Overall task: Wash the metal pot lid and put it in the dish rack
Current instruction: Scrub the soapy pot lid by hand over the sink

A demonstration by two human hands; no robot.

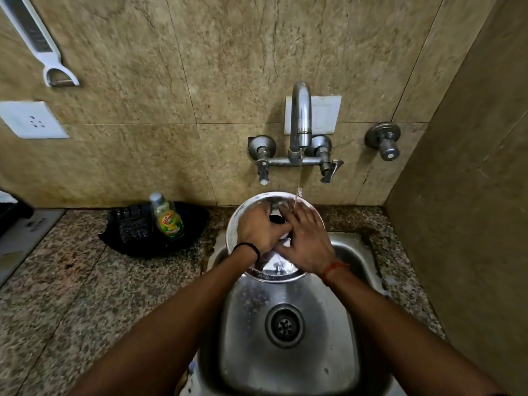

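A round shiny metal pot lid with a black knob is held tilted over the back of the steel sink, under the tap. A thin stream of water falls from the spout onto the lid's upper right edge. My left hand grips the lid around the black knob. My right hand lies flat on the lid's face with fingers spread, touching the wet surface. No dish rack is in view.
A green dish soap bottle stands in a black tray with a dark scrubber on the granite counter left of the sink. The drain is open. A second valve sticks out of the wall at right.
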